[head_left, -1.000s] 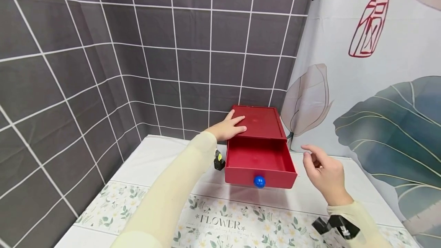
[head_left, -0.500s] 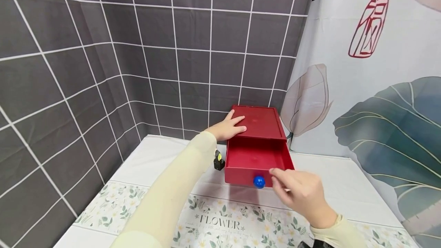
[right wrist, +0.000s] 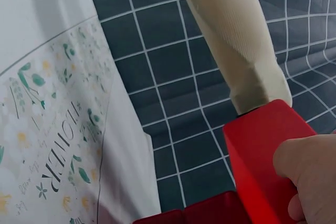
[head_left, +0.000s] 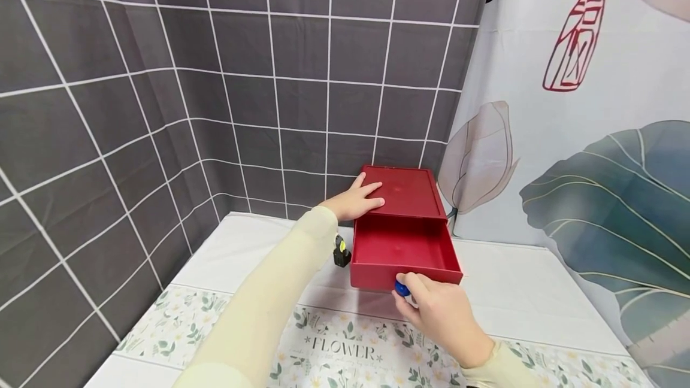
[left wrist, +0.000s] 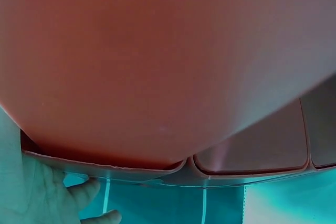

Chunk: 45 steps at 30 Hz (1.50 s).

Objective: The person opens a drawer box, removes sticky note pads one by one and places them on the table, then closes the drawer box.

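A red box (head_left: 404, 191) with a pulled-out drawer (head_left: 399, 247) stands on the table in the head view; the drawer's inside is bare. My left hand (head_left: 353, 201) rests on the box's top at its left edge, fingers spread. In the left wrist view, the left hand (left wrist: 47, 195) shows at the lower left beside the box's red side (left wrist: 131, 66). At the drawer front, my right hand (head_left: 439, 313) pinches the blue round knob (head_left: 401, 288) between thumb and fingers. The right wrist view shows the right hand (right wrist: 315, 166) against the red drawer front (right wrist: 252, 166); the knob is hidden there.
The white table cover (head_left: 269, 238) carries a floral band with printed lettering (head_left: 343, 349). A dark curtain with white grid lines (head_left: 302, 106) hangs behind and left. To the right hangs a pale printed curtain (head_left: 539, 184).
My right hand has come in from the right of the drawer to its front and taken hold of the blue knob. The left hand and drawer stay in place.
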Motion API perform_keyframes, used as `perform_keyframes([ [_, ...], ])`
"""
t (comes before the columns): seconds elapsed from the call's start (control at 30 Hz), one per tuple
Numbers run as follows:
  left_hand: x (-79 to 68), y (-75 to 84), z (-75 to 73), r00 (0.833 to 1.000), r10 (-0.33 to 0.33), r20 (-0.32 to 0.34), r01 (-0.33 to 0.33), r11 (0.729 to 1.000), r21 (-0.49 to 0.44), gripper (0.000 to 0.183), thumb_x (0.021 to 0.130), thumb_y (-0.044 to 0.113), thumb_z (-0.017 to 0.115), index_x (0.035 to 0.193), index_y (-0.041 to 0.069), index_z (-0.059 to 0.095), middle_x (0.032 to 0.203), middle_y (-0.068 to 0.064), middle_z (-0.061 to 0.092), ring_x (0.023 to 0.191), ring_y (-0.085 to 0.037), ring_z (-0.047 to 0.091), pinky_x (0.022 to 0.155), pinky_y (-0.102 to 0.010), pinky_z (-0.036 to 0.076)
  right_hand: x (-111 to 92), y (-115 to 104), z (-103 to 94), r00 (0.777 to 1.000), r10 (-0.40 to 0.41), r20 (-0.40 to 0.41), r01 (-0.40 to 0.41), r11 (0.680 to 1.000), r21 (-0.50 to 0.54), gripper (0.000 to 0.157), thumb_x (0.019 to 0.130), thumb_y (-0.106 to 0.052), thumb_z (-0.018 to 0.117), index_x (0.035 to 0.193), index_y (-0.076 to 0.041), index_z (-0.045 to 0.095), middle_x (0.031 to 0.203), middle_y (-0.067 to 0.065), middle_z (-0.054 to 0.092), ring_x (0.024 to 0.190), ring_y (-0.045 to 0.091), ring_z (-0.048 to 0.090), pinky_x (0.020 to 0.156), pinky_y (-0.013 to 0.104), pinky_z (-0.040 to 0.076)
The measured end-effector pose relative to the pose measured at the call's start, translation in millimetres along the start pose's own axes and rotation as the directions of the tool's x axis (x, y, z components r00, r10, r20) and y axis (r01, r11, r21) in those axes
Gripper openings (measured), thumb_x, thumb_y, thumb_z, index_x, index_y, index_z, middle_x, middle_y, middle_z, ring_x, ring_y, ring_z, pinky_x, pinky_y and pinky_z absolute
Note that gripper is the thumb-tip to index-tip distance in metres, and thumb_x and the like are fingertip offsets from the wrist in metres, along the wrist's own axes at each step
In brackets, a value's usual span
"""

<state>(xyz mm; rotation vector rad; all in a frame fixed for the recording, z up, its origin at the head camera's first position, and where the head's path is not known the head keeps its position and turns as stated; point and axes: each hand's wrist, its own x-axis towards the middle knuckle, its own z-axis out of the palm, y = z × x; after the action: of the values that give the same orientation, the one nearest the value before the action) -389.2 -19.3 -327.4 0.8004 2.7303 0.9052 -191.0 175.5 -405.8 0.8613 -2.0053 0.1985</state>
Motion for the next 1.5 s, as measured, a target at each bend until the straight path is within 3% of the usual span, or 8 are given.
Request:
perform_keyframes([
  [0.73, 3.3, -3.0, -1.7, 0.998, 0.028, 0.048, -0.028, 1.000, -0.008, 0.067, 0.102, 0.045, 0.048, 0.162, 0.024, 0.027, 0.170, -0.009, -0.007, 0.155, -0.032, 0.010, 0.120, -0.052, 0.024, 10, 14, 15.1, 0.997, 0.070, -0.013, -0.070, 0.997, -0.014, 0.030, 0.098, -0.036, 0.049, 0.089, -0.010, 0.062, 0.087, -0.001, 0.076, 0.055, 0.007, 0.064, 0.046, 0.028, 0.052],
  [0.93, 3.7, -2.8, -2.8, 0.999, 0.028, 0.045, -0.027, 0.999, -0.024, 0.065, 0.103, 0.042, 0.047, 0.162, 0.023, 0.027, 0.170, -0.010, -0.008, 0.155, -0.033, 0.011, 0.121, -0.052, 0.023, 15, 15, 13.6, 0.998, 0.062, -0.020, -0.062, 0.998, -0.010, 0.017, 0.087, -0.027, 0.065, 0.088, -0.011, 0.061, 0.086, -0.001, 0.077, 0.052, 0.006, 0.061, 0.044, 0.025, 0.049],
  [1.1, 3.5, -5.1, -3.0, 0.998, 0.021, 0.052, -0.019, 0.999, -0.031, 0.065, 0.103, 0.041, 0.047, 0.162, 0.022, 0.027, 0.170, -0.010, -0.008, 0.155, -0.033, 0.010, 0.120, -0.053, 0.024, 20, 16, 12.9, 0.999, 0.047, -0.024, -0.048, 0.999, -0.017, 0.024, 0.074, -0.021, 0.078, 0.086, -0.011, 0.060, 0.088, 0.000, 0.078, 0.051, 0.007, 0.062, 0.043, 0.022, 0.047],
  [1.5, 6.8, -7.4, -2.7, 0.998, 0.020, 0.061, -0.018, 0.999, -0.047, 0.065, 0.103, 0.042, 0.047, 0.162, 0.023, 0.027, 0.170, -0.009, -0.010, 0.155, -0.033, 0.009, 0.120, -0.053, 0.023, 26, 33, 31.5, 0.989, 0.138, 0.050, -0.136, 0.989, -0.050, 0.030, 0.075, -0.022, 0.085, 0.089, -0.012, 0.061, 0.090, 0.003, 0.078, 0.052, 0.012, 0.063, 0.049, 0.028, 0.054],
])
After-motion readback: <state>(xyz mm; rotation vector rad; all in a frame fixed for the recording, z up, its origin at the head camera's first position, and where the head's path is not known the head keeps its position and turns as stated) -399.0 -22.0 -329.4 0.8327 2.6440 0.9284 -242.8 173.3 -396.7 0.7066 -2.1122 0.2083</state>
